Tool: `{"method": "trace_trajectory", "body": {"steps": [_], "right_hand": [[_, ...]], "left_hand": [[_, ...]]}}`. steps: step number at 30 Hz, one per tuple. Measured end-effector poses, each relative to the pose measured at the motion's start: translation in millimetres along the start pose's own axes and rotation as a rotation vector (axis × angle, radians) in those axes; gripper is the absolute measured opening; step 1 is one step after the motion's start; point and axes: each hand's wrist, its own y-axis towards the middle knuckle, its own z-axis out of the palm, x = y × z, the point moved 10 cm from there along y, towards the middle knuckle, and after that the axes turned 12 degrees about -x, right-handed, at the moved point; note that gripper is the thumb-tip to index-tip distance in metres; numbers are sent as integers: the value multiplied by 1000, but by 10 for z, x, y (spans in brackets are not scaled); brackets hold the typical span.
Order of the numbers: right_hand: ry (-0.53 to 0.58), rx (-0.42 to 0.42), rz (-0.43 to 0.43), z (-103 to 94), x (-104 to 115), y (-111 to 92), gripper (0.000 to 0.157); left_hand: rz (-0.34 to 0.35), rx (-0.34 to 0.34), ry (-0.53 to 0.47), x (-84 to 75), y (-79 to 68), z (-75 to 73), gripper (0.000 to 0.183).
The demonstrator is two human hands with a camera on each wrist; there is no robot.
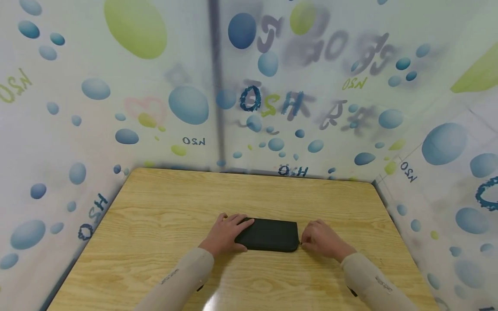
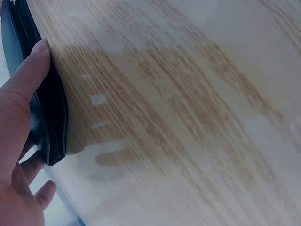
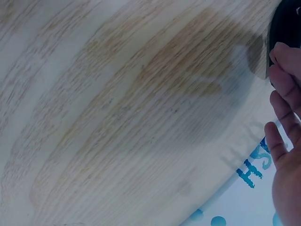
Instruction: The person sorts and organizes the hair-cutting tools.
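Note:
A black zip pouch (image 1: 271, 235) lies flat on the wooden table, its long side running left to right. My left hand (image 1: 226, 235) grips its left end, thumb along the near edge and fingers over the top. In the left wrist view, zipper teeth run along the edge of the pouch (image 2: 54, 117) beside the thumb. At the pouch's near right corner, my right hand (image 1: 322, 239) pinches the small zipper pull (image 1: 300, 243) between thumb and index finger. In the right wrist view the fingertips mostly hide that pull, and the other fingers are loosely bent.
The wood-grain table (image 1: 167, 203) extends around the pouch on all sides. White wall panels (image 1: 155, 125) with blue and green drops and lettering enclose its back, left and right. Light reflects off the table's near part.

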Motion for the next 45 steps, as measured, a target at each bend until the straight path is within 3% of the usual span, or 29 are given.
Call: {"method": "trace_trajectory", "body": {"steps": [10,21,32,45], "right_hand": [[11,44,-40,21,109,-4,8],[62,25,-102,55,234,-44,12],[34,126,-83,159,392,-20,14],[-24,135,-154,220,569,42,17]], "left_hand": [[-4,-2,5,8,-1,24,86],[-8,15,27,11,-5,39,86],[-11,16,27,9,-2,42,86],[0,18,51,11,-6,55,87]]}}
